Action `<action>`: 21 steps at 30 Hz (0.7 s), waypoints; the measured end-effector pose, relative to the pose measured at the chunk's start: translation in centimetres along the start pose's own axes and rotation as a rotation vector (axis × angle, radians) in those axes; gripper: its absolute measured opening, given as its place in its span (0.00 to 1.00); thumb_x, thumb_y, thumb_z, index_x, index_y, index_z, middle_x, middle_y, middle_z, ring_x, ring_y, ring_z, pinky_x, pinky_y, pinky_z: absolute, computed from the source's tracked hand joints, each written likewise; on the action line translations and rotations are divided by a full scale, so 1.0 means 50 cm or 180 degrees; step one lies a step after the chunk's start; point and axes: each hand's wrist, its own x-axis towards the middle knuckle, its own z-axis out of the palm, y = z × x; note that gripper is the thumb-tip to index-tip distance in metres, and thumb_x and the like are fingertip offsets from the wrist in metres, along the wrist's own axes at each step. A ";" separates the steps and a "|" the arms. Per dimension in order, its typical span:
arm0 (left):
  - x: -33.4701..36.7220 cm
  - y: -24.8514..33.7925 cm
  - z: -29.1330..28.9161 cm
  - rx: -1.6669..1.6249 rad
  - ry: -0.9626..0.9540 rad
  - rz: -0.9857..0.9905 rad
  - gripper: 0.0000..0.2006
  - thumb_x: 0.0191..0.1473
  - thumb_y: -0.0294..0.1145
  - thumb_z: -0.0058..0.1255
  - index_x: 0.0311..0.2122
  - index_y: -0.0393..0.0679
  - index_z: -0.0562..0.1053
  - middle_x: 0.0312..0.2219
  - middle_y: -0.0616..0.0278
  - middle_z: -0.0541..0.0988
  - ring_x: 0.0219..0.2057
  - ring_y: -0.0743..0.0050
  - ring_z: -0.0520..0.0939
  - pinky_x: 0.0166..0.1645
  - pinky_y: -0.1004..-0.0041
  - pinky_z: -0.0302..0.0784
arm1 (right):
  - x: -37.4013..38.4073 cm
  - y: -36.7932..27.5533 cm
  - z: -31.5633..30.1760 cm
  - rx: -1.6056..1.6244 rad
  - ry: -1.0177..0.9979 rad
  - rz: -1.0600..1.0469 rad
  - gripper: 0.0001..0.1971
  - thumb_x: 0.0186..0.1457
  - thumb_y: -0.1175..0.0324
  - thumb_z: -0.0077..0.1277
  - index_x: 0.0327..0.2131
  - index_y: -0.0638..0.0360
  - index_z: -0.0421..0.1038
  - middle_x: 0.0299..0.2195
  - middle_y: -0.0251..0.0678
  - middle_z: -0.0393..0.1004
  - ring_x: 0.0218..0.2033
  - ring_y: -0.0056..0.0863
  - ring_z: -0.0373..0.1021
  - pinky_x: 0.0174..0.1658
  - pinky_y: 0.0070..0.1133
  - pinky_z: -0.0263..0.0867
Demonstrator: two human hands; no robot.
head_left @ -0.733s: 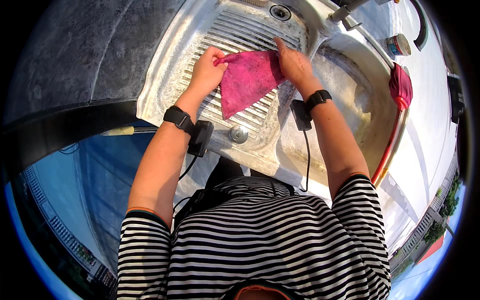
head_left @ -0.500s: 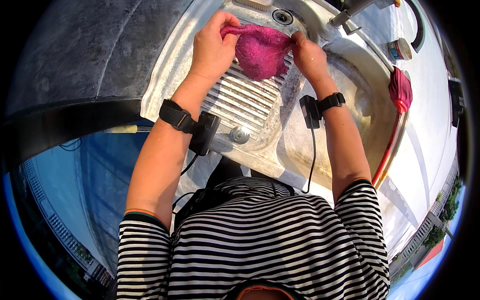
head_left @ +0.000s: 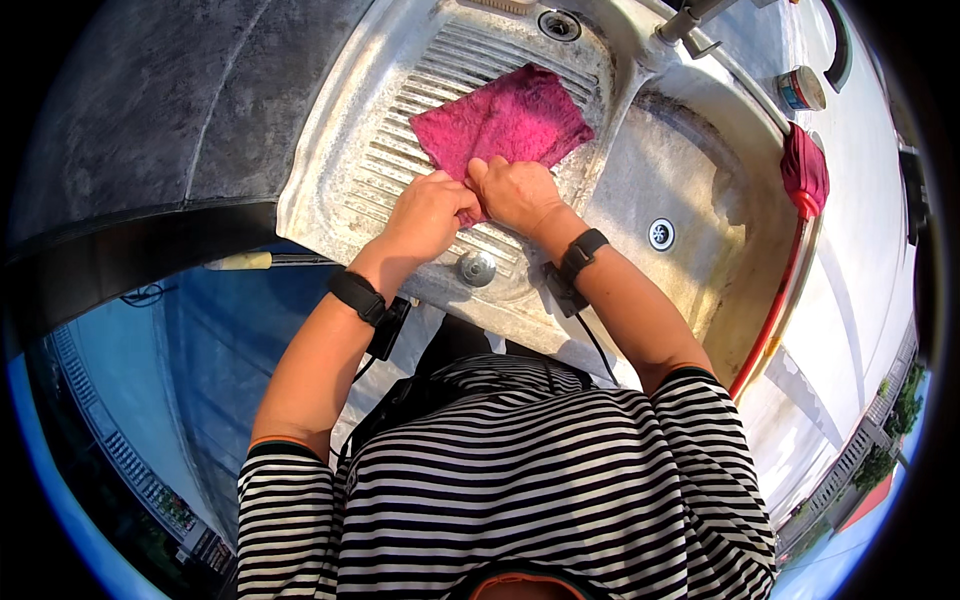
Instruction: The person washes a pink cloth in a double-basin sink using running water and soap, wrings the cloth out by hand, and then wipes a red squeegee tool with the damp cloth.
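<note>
Pale, stained sink in sunlight, beside a dark slab; the picture's rim is black. Nearest, a striped shirt fills the lower edge, and black boxes are strapped at both wrists, the left box partly covered by the forearm. A round metal cap sits at the sink's near side. Beyond it, the left hand and right hand nearly meet, the fingers of both curled closed on the near end of the pink cloth; the fingertips are largely hidden. The cloth lies over the sink's ribbed section. Half a second earlier it was held up, its edge stretched between the hands farther out. The basin to the right contains a drain, then masked at the right wrist, now exposed. Farther off: a red mop at the basin's outer side; a can, contents indistinct; a second drain above the ribs; and a brush, cut off by the upper edge.
</note>
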 end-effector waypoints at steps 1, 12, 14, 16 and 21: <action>-0.002 -0.001 -0.002 -0.0121 0.0017 -0.0091 0.09 0.35 0.17 0.49 0.25 0.44 0.75 0.24 0.62 0.77 0.31 0.59 0.76 0.41 0.66 0.69 | 0.009 0.010 0.003 -0.0062 -0.0061 0.0003 0.15 0.58 0.55 0.39 0.32 0.58 0.63 0.23 0.47 0.73 0.25 0.46 0.72 0.28 0.39 0.68; -0.012 -0.008 -0.019 -0.0362 -0.1097 -0.0276 0.07 0.36 0.21 0.48 0.21 0.45 0.77 0.20 0.61 0.78 0.28 0.64 0.77 0.42 0.68 0.66 | 0.037 -0.036 0.026 -0.0206 -0.0569 -0.0107 0.09 0.57 0.67 0.34 0.34 0.62 0.61 0.26 0.50 0.71 0.26 0.46 0.73 0.26 0.38 0.68; -0.023 -0.022 -0.025 -0.0423 -0.1044 -0.0166 0.07 0.36 0.21 0.48 0.21 0.45 0.77 0.20 0.62 0.78 0.28 0.64 0.77 0.42 0.68 0.66 | 0.052 -0.063 0.019 0.0025 -0.0662 -0.0547 0.10 0.58 0.64 0.33 0.34 0.61 0.61 0.27 0.51 0.71 0.26 0.48 0.73 0.26 0.38 0.68; -0.021 -0.028 -0.028 -0.0484 -0.1095 -0.0107 0.08 0.36 0.21 0.48 0.22 0.45 0.78 0.20 0.63 0.79 0.28 0.65 0.77 0.42 0.69 0.66 | 0.097 -0.014 0.014 -0.0013 -0.0424 -0.0409 0.12 0.59 0.62 0.33 0.35 0.61 0.61 0.28 0.51 0.72 0.27 0.49 0.73 0.27 0.38 0.69; -0.005 -0.026 -0.025 -0.0454 -0.1364 -0.0189 0.09 0.36 0.20 0.49 0.24 0.46 0.78 0.21 0.66 0.79 0.29 0.69 0.77 0.46 0.70 0.64 | 0.181 0.109 0.004 -0.0103 0.0031 0.0889 0.15 0.59 0.58 0.36 0.35 0.62 0.64 0.28 0.51 0.74 0.30 0.48 0.73 0.33 0.37 0.69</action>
